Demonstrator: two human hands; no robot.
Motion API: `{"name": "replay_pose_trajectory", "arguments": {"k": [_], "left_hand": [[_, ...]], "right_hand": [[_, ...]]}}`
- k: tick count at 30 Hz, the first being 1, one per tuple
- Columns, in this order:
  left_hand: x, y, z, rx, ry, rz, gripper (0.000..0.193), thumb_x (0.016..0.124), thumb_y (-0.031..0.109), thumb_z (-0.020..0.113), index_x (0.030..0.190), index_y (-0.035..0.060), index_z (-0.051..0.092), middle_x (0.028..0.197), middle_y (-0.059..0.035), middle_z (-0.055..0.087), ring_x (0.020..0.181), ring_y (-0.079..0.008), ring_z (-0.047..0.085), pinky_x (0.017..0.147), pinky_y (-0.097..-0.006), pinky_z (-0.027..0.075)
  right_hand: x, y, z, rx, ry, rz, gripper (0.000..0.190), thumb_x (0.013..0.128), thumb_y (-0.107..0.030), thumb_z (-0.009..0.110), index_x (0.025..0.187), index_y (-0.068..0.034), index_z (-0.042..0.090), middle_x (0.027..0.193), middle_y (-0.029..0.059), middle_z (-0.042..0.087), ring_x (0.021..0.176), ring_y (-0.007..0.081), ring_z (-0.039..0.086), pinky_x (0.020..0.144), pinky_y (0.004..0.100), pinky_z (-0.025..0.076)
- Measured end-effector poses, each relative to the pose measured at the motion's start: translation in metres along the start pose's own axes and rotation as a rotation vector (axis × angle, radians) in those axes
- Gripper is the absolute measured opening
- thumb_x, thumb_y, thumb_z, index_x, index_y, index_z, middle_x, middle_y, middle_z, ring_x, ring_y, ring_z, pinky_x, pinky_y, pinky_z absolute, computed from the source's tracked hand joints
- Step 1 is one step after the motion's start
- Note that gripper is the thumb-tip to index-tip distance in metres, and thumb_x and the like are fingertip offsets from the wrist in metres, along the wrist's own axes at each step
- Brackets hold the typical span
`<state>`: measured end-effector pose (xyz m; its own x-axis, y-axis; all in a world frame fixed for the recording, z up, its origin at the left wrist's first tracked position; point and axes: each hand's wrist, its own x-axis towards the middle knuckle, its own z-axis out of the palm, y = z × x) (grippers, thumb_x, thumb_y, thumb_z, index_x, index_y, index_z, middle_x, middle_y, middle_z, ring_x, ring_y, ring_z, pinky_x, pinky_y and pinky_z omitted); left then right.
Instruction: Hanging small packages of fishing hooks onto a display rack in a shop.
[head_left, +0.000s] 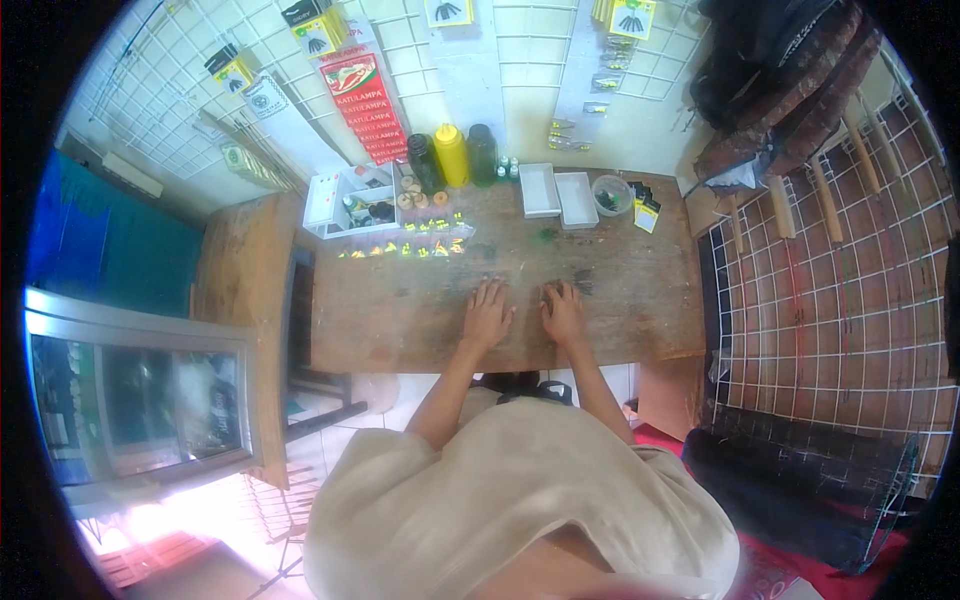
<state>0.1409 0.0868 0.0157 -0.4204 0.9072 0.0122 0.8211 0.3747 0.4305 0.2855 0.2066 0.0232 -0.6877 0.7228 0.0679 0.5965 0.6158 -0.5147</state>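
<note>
My left hand (488, 311) lies palm down on the worn wooden table (405, 315), fingers a little apart and nothing visible in it. Beside it, my right hand (564, 311) is also palm down, its fingers slightly bent. A dark patch shows between its thumb and fingers; I cannot tell whether it is shadow or a small object. Thin dark marks or pieces (583, 283) lie just past its fingertips. Farther back on the left are small clear packets (405, 246) with bright yellow and orange pieces. Two shallow white trays (576, 201) stand at the back right.
At the back are a white divided box (324, 204), wooden spools (406, 200), a yellow squeeze bottle (451, 155), dark bottles (482, 155), small vials (508, 169), a round clear tub (612, 196) and carded packets (646, 212). A white wire grid (817, 300) stands right; a glass case (142, 397) stands left.
</note>
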Motion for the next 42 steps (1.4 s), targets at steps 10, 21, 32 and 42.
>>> {"name": "replay_pose_trajectory", "arguments": {"k": [10, 21, 32, 42], "left_hand": [[0.015, 0.009, -0.004, 0.029, -0.165, -0.130, 0.059, 0.089, 0.034, 0.054, 0.141, 0.0099, 0.038, 0.145, -0.0129, 0.036, 0.136, -0.0375, 0.028, 0.107, -0.0606, 0.025], [0.029, 0.019, 0.010, 0.091, -0.053, -0.171, 0.053, 0.089, 0.033, 0.054, 0.135, 0.0087, 0.046, 0.143, -0.0121, 0.038, 0.132, -0.0385, 0.030, 0.104, -0.0604, 0.026], [0.083, 0.095, 0.031, 0.047, -0.002, -0.079, 0.051, 0.088, 0.028, 0.057, 0.134, 0.0082, 0.047, 0.141, -0.0145, 0.040, 0.133, -0.0395, 0.030, 0.106, -0.0562, 0.027], [0.127, 0.147, 0.071, -0.028, 0.020, 0.010, 0.054, 0.086, 0.025, 0.060, 0.135, 0.0074, 0.045, 0.143, -0.0132, 0.039, 0.136, -0.0355, 0.028, 0.107, -0.0544, 0.028]], "right_hand": [[0.010, 0.007, -0.005, 0.004, -0.110, 0.007, 0.044, 0.083, -0.020, 0.063, 0.125, -0.008, 0.053, 0.126, 0.0176, 0.049, 0.117, 0.0383, 0.044, 0.101, 0.0452, 0.037], [0.023, 0.021, -0.011, 0.039, -0.058, 0.021, 0.036, 0.085, -0.019, 0.061, 0.118, -0.007, 0.057, 0.118, 0.0166, 0.054, 0.114, 0.0390, 0.045, 0.099, 0.0446, 0.039], [0.043, 0.101, -0.058, -0.035, 0.037, 0.018, 0.032, 0.085, -0.018, 0.060, 0.116, -0.009, 0.059, 0.120, 0.0156, 0.053, 0.119, 0.0397, 0.043, 0.099, 0.0479, 0.039], [0.067, 0.179, -0.082, -0.064, 0.104, -0.017, 0.035, 0.084, -0.016, 0.061, 0.117, -0.005, 0.057, 0.125, 0.0223, 0.048, 0.118, 0.0403, 0.043, 0.101, 0.0485, 0.037]]}}
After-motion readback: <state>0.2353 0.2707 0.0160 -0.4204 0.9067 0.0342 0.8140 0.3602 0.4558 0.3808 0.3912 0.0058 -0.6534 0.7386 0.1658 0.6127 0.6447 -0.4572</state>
